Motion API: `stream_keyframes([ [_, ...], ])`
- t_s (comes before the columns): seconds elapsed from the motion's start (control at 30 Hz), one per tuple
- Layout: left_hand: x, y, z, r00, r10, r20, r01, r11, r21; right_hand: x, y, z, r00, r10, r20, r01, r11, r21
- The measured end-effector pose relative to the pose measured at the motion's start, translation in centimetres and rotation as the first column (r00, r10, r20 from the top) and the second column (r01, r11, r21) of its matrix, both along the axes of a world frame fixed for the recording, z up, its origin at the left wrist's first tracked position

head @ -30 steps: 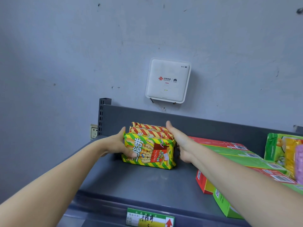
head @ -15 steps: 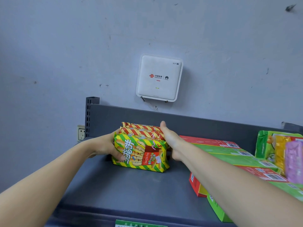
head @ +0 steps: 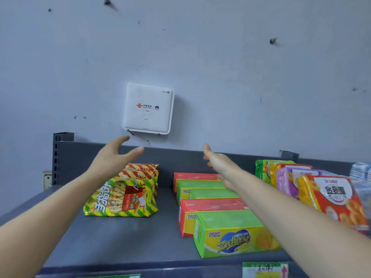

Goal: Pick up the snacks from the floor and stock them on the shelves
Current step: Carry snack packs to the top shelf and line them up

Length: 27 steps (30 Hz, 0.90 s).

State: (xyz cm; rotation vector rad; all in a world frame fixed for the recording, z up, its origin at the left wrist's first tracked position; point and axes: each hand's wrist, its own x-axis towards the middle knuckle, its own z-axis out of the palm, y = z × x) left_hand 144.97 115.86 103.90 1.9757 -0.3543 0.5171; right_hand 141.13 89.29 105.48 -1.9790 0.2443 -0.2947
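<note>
Stocking a shelf (head: 124, 239). Centre-left of the frame, the striped snack packs (head: 122, 197) stand on edge, one behind another, well apart from the boxes (head: 220, 223) at centre-right. The left hand (head: 112, 157) hovers just above the packs, fingers spread and empty; the right hand (head: 220, 167) is over the boxes, fingers straight, holding nothing. Neither hand touches the packs. Probable hazards: the soft, unsupported packs may slump or tip forward, since nothing braces them on either side, and a forearm drawn back low could brush the front pack and drag it towards the shelf lip.
</note>
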Motion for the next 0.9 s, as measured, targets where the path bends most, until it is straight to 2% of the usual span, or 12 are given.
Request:
stream_keyframes([
  [0.07, -1.0, -3.3, -0.1, 0.999, 0.003, 0.04, -0.005, 0.999, 0.054, -1.7, -3.3, -0.1, 0.999, -0.048, 0.02, 0.049, 0.999, -0.025],
  [0.13, -2.0, -6.6, -0.4, 0.999, -0.045, 0.009, 0.044, 0.996, 0.082, -3.3, -6.5, -0.6, 0.995, -0.091, 0.031, 0.092, 0.995, -0.041],
  [0.23, -3.2, -11.3, -1.2, 0.986, -0.122, -0.11, 0.136, 0.982, 0.131, -5.3, -10.8, -1.6, 0.993, -0.121, 0.007, 0.121, 0.992, -0.042],
  [0.33, -3.7, -14.7, -3.0, 0.953, -0.11, -0.282, 0.164, 0.97, 0.178, -6.7, -13.7, -2.9, 0.993, -0.102, -0.056, 0.101, 0.995, -0.011],
  [0.43, -4.6, -16.4, -4.5, 0.923, -0.107, -0.368, 0.15, 0.984, 0.092, -7.8, -15.0, -4.2, 0.99, -0.057, -0.129, 0.069, 0.993, 0.094],
  [0.5, -5.0, -16.5, -4.8, 0.934, -0.044, -0.355, 0.056, 0.998, 0.024, -8.2, -15.2, -4.7, 0.989, -0.037, -0.14, 0.058, 0.987, 0.149],
  [0.57, -5.1, -16.1, -5.0, 0.908, -0.01, -0.419, -0.024, 0.997, -0.074, -8.6, -15.4, -4.6, 0.993, -0.005, -0.117, 0.034, 0.97, 0.241],
  [0.67, -6.0, -15.9, -5.7, 0.831, -0.078, -0.551, -0.087, 0.96, -0.266, -9.0, -16.0, -4.5, 0.994, 0.033, -0.105, 0.001, 0.952, 0.306],
  [0.73, -6.6, -16.1, -6.4, 0.834, -0.127, -0.537, -0.088, 0.93, -0.356, -9.2, -16.4, -4.9, 0.991, 0.06, -0.122, -0.019, 0.949, 0.314],
  [0.83, -7.3, -16.9, -6.5, 0.828, -0.157, -0.538, -0.085, 0.914, -0.397, -9.0, -16.6, -6.0, 0.976, 0.155, -0.156, -0.065, 0.881, 0.469],
  [0.9, -7.7, -17.1, -6.1, 0.798, -0.246, -0.55, -0.051, 0.882, -0.468, -8.9, -16.1, -6.3, 0.974, 0.178, -0.137, -0.074, 0.829, 0.555],
])
